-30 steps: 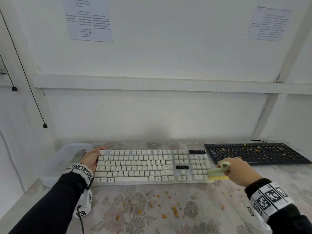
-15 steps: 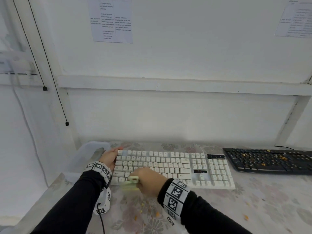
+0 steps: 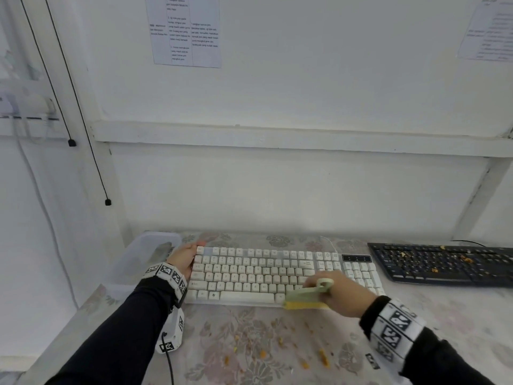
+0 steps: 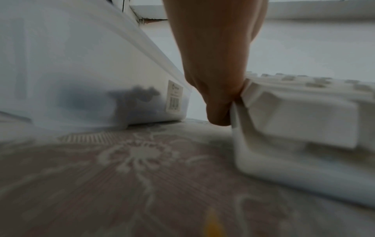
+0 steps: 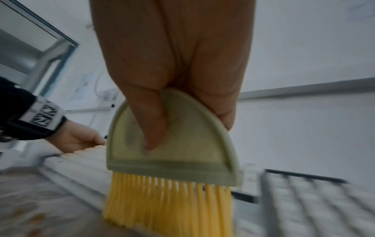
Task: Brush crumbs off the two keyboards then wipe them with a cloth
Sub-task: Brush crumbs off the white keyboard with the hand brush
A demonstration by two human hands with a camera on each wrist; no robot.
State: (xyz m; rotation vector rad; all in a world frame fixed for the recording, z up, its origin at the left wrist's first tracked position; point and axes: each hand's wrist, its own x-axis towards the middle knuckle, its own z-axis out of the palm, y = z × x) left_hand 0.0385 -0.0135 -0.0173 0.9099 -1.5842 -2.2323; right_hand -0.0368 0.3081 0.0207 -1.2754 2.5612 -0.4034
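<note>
Left hand: my left hand (image 3: 185,257) is clamped on the left end of the white keyboard (image 3: 266,273), thumb up at the far corner by the top row; in the left wrist view the hand (image 4: 217,64) comes down with curled fingers pressed against the keyboard's (image 4: 300,121) side edge.
Right hand: my right hand (image 3: 344,294) pinches a small brush (image 3: 308,297), thumb flat on the half-round pale green handle (image 5: 172,137) and the other fingers behind it.
Brush: the yellow bristles (image 5: 168,203) point down and meet the near edge of the white keyboard, right of the space bar; the view is motion-blurred.
White keyboard: it lies flat on the floral tablecloth (image 3: 249,343), straight in front of me, its keys looking free of crumbs from the head view.
Black keyboard: the black keyboard (image 3: 444,263) sits to the right of the white one, a gap between them, with orange crumbs scattered over its keys.
Crumbs: orange crumbs (image 3: 322,358) lie on the cloth in front of the white keyboard, between my forearms.
Box: a translucent plastic box (image 3: 144,254) stands just left of my left hand, something dark showing through its wall (image 4: 129,101); I cannot tell what.
Wall: printed sheets (image 3: 186,30) are stuck on the white wall behind the table.
</note>
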